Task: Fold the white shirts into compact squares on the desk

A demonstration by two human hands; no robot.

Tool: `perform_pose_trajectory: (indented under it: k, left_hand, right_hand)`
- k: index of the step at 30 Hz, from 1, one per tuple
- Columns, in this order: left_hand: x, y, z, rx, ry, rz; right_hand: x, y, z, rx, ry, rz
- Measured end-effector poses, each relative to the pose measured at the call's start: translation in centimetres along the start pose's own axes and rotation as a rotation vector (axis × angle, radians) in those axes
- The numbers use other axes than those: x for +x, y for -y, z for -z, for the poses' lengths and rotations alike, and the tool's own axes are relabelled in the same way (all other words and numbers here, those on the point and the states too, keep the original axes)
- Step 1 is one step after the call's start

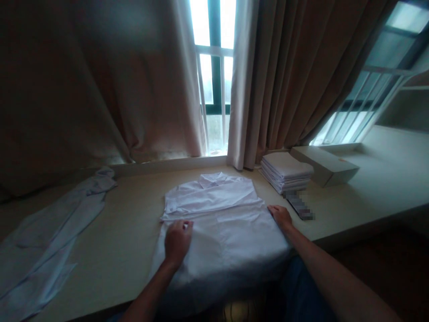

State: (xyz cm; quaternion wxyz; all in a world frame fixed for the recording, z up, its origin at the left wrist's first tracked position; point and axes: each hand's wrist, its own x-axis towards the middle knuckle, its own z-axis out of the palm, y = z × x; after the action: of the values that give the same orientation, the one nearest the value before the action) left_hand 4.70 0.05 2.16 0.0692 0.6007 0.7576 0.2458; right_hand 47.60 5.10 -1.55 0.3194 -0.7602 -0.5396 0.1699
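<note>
A white collared shirt (228, 232) lies on the pale tabletop, its collar toward the window and its sides folded in. Its lower part hangs over the table's near edge, and a crease runs across its middle. My left hand (178, 239) is closed on the cloth at the left of that crease, with thumb and forefinger curled into a small loop. At the shirt's right edge, my right hand (281, 216) has its fingers pressed together on the fabric. The underside of each grip is hidden.
A stack of folded white shirts (284, 172) stands at the back right, with a dark flat object (298, 205) before it. Behind is a pale box (325, 165). Another rumpled white garment (63, 223) lies along the left. Curtains (161, 89) hang behind the table (130, 237).
</note>
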Motion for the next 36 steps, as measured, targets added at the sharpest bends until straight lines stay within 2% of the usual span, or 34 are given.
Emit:
perform_pose_trajectory:
  k: [3, 5, 7, 12, 18, 21, 25, 28, 30, 31, 33, 36]
  left_hand:
    - [-1.7, -4.3, -2.9, -0.048, 0.17, -0.086]
    - [-1.7, -6.1, -4.5, -0.046, 0.23, -0.051]
    - [-1.2, -7.1, -5.3, -0.031, 0.274, 0.007]
    - [-0.1, -7.3, -5.9, 0.003, 0.323, 0.084]
    - [-0.6, -7.6, -6.6, 0.037, 0.273, 0.108]
    - [-0.7, -7.6, -6.4, 0.035, 0.251, 0.086]
    - [-0.2, -5.7, -4.3, 0.032, 0.161, -0.02]
    - [1.5, -2.3, -2.5, 0.094, 0.034, -0.123]
    - [3.0, 0.6, -2.0, 0.193, -0.034, -0.179]
    - [3.8, 2.1, -2.0, 0.243, -0.029, -0.18]
    - [5.1, 4.7, -2.4, 0.299, 0.067, -0.125]
    - [5.8, 6.9, -3.3, 0.334, 0.135, -0.083]
  right_hand:
    - [-0.2, -0.3, -0.1, 0.013, -0.054, -0.009]
    - [-0.3, -0.4, -0.3, 0.013, -0.075, -0.017]
    - [-0.3, -0.4, -0.4, 0.009, -0.079, -0.018]
    - [-0.5, 0.1, -0.5, -0.064, -0.037, -0.003]
    - [-0.9, 0.8, 0.0, -0.159, 0.011, 0.013]
    - [-0.9, 0.7, 0.1, -0.159, 0.004, 0.02]
    - [-0.8, 0.3, -0.1, -0.112, -0.011, 0.013]
    - [-0.8, 0.1, -0.3, -0.094, -0.017, 0.011]
    - [-0.8, 0.2, -0.4, -0.095, -0.014, 0.01]
    - [-0.8, 0.3, -0.4, -0.099, -0.014, 0.009]
    - [-0.9, 0.5, -0.4, -0.116, -0.015, 0.002]
    - [-1.1, 0.9, -0.3, -0.153, -0.011, 0.01]
